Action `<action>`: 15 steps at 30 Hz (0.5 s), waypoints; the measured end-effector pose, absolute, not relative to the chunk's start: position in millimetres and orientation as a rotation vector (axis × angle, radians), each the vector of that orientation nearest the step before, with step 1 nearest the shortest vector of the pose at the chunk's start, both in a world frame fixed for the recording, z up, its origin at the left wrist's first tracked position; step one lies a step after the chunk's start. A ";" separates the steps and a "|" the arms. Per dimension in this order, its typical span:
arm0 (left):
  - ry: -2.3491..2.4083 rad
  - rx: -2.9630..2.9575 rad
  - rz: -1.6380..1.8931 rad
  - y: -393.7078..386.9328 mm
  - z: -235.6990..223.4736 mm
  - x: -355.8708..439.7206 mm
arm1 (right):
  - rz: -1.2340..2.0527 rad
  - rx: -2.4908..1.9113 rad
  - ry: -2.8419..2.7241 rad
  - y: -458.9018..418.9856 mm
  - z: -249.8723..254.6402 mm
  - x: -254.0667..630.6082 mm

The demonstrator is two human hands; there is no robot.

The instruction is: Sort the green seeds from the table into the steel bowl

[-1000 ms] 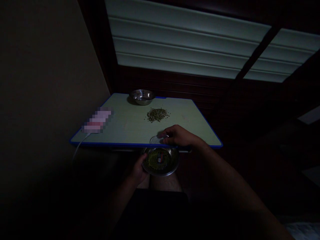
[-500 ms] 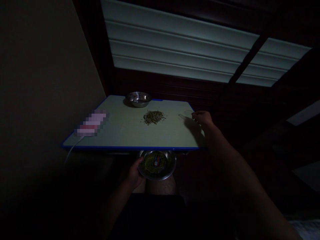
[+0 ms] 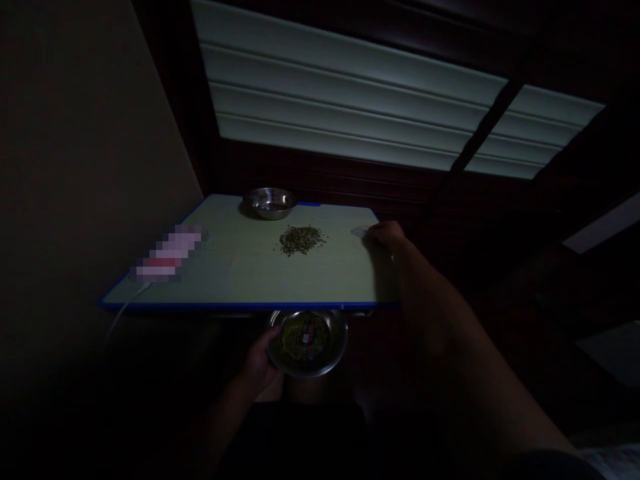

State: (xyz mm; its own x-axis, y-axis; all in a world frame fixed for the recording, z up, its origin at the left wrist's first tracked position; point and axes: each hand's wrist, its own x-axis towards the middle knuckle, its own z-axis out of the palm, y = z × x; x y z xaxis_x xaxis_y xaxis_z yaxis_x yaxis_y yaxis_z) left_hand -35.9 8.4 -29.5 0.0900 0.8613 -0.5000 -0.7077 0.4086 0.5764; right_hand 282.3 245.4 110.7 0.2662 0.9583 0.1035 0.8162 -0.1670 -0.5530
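My left hand (image 3: 259, 360) grips the left rim of a steel bowl (image 3: 339, 350), held just below the table's front edge. Inside it are green beans or similar small grains (image 3: 291, 343) and a dark label (image 3: 307, 331), perhaps on a clear pack. My right hand (image 3: 386, 235) pinches a thin, clear, round lid or dish (image 3: 359, 231) low over the table's right side; whether it touches the surface I cannot tell. To its left, a loose pile of small greenish-brown beans (image 3: 301, 240) lies mid-table.
A second steel bowl (image 3: 273, 214) stands at the back left of the pale table (image 3: 250, 280) with its blue edging. At the left lies a blurred pink, flat object (image 3: 170, 252) with a white cable (image 3: 121, 310). A wall and a slatted panel border the table. Light is dim.
My right hand has carried the clear lid from the front edge, above the bowl, to the table's right side and lowered it. My left hand keeps its hold on the bowl. The view has shifted slightly.
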 end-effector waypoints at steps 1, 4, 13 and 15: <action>0.897 0.204 1.179 8.1 -29.2 -35.7 | 0.404 -2.031 -1.602 244.2 111.3 279.3; 0.898 0.202 1.177 7.8 -27.3 -34.9 | 0.523 -1.992 -1.611 237.1 113.8 271.6; 0.909 0.201 1.160 9.9 -30.0 -35.4 | 0.765 -1.815 -1.726 204.3 116.9 247.7; 0.912 0.210 1.159 9.6 -28.8 -34.4 | 0.778 -1.801 -1.741 196.0 117.3 241.1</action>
State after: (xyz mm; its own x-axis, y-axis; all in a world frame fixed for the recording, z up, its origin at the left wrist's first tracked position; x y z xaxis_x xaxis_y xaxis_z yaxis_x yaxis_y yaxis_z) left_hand -34.4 9.6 -28.8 0.0993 0.8548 -0.5094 -0.6965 0.4254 0.5779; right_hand 241.1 196.0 117.3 0.0124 0.9986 -0.0512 0.7046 -0.0450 -0.7082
